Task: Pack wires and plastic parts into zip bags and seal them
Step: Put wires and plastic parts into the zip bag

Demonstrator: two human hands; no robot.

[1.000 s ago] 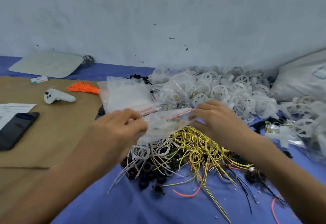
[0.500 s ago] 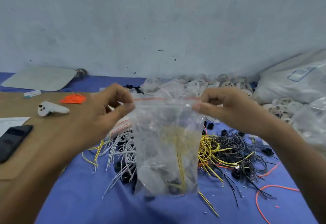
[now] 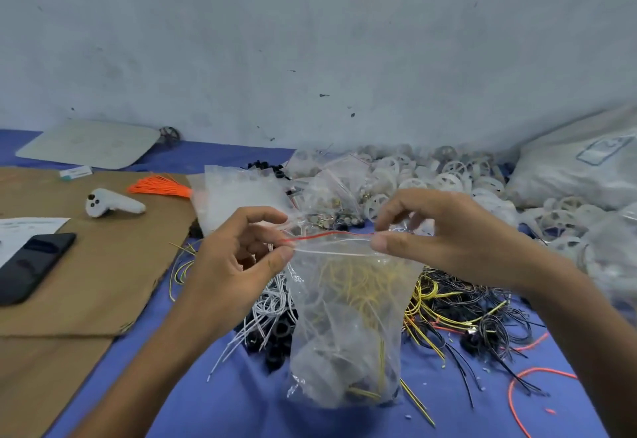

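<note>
Left hand (image 3: 238, 258) pinches zip bag (image 3: 348, 327) at top-left corner, thumb against forefinger. Right hand (image 3: 444, 234) pinches top-right. Bag hangs upright between the 2 hands, mouth unsealed, yellow wires inside. Loose wire pile (image 3: 458, 306) behind, on blue cloth (image 3: 241, 396).

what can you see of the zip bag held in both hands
The zip bag is clear, thin, crinkled plastic with a red line along its zip strip. It hangs upright, its mouth looking not fully closed. Yellow wires and dark parts sit inside. The left hand pinches its left top corner, the right hand its right.
</note>
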